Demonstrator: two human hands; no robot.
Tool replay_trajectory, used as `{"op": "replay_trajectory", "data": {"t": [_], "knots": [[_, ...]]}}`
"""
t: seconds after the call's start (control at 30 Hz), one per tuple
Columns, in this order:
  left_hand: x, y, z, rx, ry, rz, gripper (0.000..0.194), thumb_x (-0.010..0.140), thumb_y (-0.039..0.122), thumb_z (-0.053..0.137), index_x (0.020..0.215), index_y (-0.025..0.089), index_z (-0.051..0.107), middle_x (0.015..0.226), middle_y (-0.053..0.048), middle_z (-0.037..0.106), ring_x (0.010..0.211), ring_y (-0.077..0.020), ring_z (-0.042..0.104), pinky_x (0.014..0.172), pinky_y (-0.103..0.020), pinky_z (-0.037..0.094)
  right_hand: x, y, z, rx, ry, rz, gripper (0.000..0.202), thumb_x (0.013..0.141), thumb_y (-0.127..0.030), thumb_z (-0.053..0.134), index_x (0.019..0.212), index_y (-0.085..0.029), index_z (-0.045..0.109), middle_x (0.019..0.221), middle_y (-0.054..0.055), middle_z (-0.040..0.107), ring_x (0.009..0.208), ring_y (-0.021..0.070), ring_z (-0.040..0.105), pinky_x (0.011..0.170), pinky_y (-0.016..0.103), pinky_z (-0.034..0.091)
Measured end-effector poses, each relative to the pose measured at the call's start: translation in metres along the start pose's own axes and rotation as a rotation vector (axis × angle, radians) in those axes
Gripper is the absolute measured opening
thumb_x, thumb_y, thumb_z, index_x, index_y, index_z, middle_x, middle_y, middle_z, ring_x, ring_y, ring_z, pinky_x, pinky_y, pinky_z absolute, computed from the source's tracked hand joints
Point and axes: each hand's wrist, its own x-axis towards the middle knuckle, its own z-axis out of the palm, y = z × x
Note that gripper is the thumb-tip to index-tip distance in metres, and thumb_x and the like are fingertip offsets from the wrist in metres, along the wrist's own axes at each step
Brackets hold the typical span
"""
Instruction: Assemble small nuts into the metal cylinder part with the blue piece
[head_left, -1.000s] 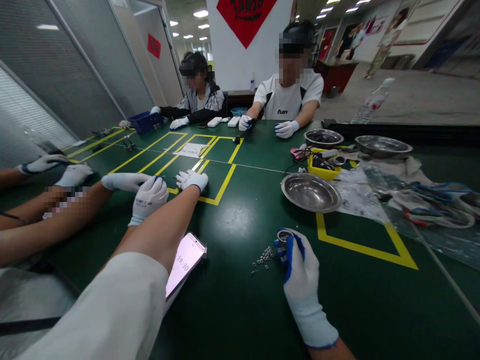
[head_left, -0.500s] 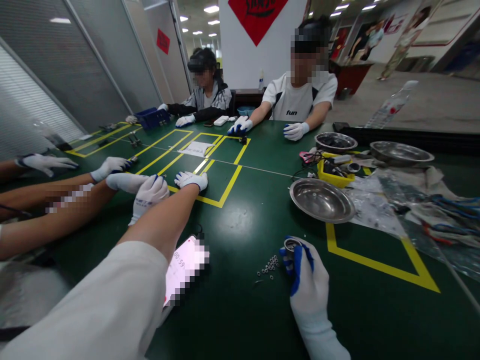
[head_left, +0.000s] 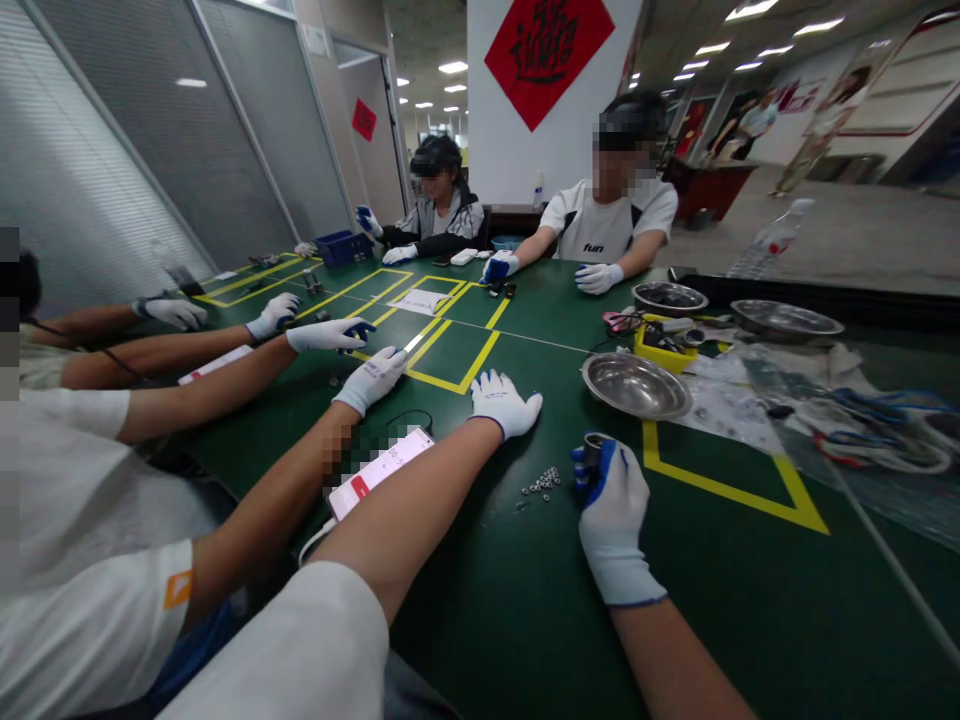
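My left hand (head_left: 506, 403), in a white glove, lies flat on the green table (head_left: 480, 520) with its fingers spread. Nothing shows in its grasp. To the right, the gloved fingers of my right hand (head_left: 615, 490) are wrapped round a small round metal cup (head_left: 595, 441). Its rim shows above the fingers; the glove hides most of its side. Between my hands, nearer the right one, lies a loose cluster of small metal rings (head_left: 546, 484).
A steel bowl (head_left: 637, 387) stands beyond my right hand, before a yellow bin (head_left: 666, 345) of parts. Two more bowls sit behind. A phone (head_left: 382, 472) lies under my left forearm. Co-workers' gloved hands (head_left: 373, 380) rest along the left; two people sit opposite.
My left hand has moved right and towards me, from the yellow tape to near the rings. My right hand still holds the cup. The camera view has shifted.
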Motion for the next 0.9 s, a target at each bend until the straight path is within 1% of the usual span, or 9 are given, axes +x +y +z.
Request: {"op": "replay_trajectory", "data": {"t": [0.1, 0.2, 0.33, 0.47, 0.53, 0.6, 0.7, 0.8, 0.9], "knots": [[-0.027, 0.005, 0.004, -0.014, -0.082, 0.137, 0.093, 0.095, 0.064, 0.041, 0.162, -0.001, 0.035, 0.173, -0.029, 0.018, 0.165, -0.0408, 0.012, 0.132, -0.057, 0.006, 0.005, 0.002, 0.005, 0.05, 0.028, 0.008, 0.061, 0.085, -0.074, 0.053, 0.101, -0.018, 0.07, 0.082, 0.006, 0.071, 0.072, 0.0202, 0.065, 0.065, 0.032, 0.049], [-0.051, 0.005, 0.007, -0.063, -0.135, 0.264, 0.082, 0.098, 0.058, 0.043, 0.159, 0.004, 0.043, 0.173, -0.026, 0.023, 0.164, -0.0388, 0.016, 0.132, -0.056, 0.01, 0.01, 0.003, 0.009, 0.052, 0.075, -0.035, 0.063, 0.085, -0.075, 0.05, 0.098, -0.017, 0.069, 0.08, 0.005, 0.069, 0.07, 0.0194, 0.062, 0.065, 0.032, 0.047], [-0.083, -0.002, 0.008, -0.181, -0.192, 0.394, 0.053, 0.1, 0.048, 0.049, 0.143, 0.022, 0.063, 0.168, -0.016, 0.042, 0.162, -0.0332, 0.028, 0.132, -0.056, 0.015, 0.013, 0.002, 0.013, 0.097, 0.102, -0.074, 0.061, 0.082, -0.075, 0.049, 0.093, -0.018, 0.068, 0.08, 0.005, 0.069, 0.072, 0.0196, 0.063, 0.066, 0.032, 0.048], [-0.102, -0.017, 0.004, -0.406, -0.22, 0.462, 0.034, 0.094, 0.038, 0.062, 0.123, 0.024, 0.075, 0.157, -0.013, 0.059, 0.156, -0.0304, 0.041, 0.132, -0.05, 0.021, 0.013, 0.001, 0.015, 0.128, 0.11, -0.037, 0.059, 0.082, -0.074, 0.05, 0.093, -0.019, 0.067, 0.071, 0.002, 0.066, 0.062, 0.017, 0.058, 0.059, 0.029, 0.044], [-0.099, -0.023, 0.002, -0.638, -0.177, 0.416, 0.026, 0.091, 0.034, 0.067, 0.112, 0.024, 0.079, 0.146, -0.01, 0.069, 0.147, -0.0282, 0.054, 0.13, -0.044, 0.03, 0.013, 0.002, 0.014, 0.124, 0.114, -0.021, 0.058, 0.084, -0.074, 0.049, 0.095, -0.019, 0.068, 0.071, 0.001, 0.066, 0.06, 0.016, 0.058, 0.057, 0.028, 0.043], [-0.089, -0.024, 0.002, -0.824, -0.113, 0.337, 0.025, 0.093, 0.037, 0.066, 0.108, 0.023, 0.08, 0.137, -0.009, 0.074, 0.136, -0.0276, 0.063, 0.126, -0.044, 0.038, 0.012, 0.002, 0.013, 0.119, 0.108, -0.007, 0.058, 0.086, -0.073, 0.049, 0.097, -0.02, 0.068, 0.072, 0.001, 0.067, 0.061, 0.016, 0.059, 0.056, 0.028, 0.044], [-0.069, -0.015, 0.01, -1.038, -0.033, 0.191, 0.04, 0.103, 0.044, 0.05, 0.111, 0.018, 0.08, 0.13, -0.011, 0.077, 0.13, -0.0281, 0.067, 0.12, -0.046, 0.045, 0.011, 0.001, 0.012, 0.095, 0.093, -0.016, 0.059, 0.087, -0.073, 0.049, 0.099, -0.019, 0.069, 0.073, 0.002, 0.069, 0.063, 0.0163, 0.06, 0.057, 0.028, 0.045], [-0.057, 0.002, 0.022, -1.23, -0.103, 0.123, 0.051, 0.107, 0.044, 0.038, 0.11, 0.016, 0.08, 0.118, -0.012, 0.081, 0.124, -0.0263, 0.071, 0.117, -0.044, 0.049, 0.01, 0.001, 0.011, 0.065, 0.078, -0.047, 0.06, 0.088, -0.073, 0.048, 0.1, -0.018, 0.07, 0.076, 0.003, 0.069, 0.065, 0.0171, 0.061, 0.059, 0.029, 0.047], [-0.053, 0.013, 0.029, -1.306, -0.232, 0.165, 0.053, 0.108, 0.043, 0.036, 0.107, 0.016, 0.082, 0.103, -0.011, 0.083, 0.123, -0.0254, 0.071, 0.119, -0.043, 0.047, 0.011, 0.003, 0.009, 0.039, 0.075, -0.069, 0.062, 0.089, -0.072, 0.048, 0.104, -0.017, 0.071, 0.086, 0.006, 0.072, 0.074, 0.0199, 0.065, 0.065, 0.031, 0.049]]}}
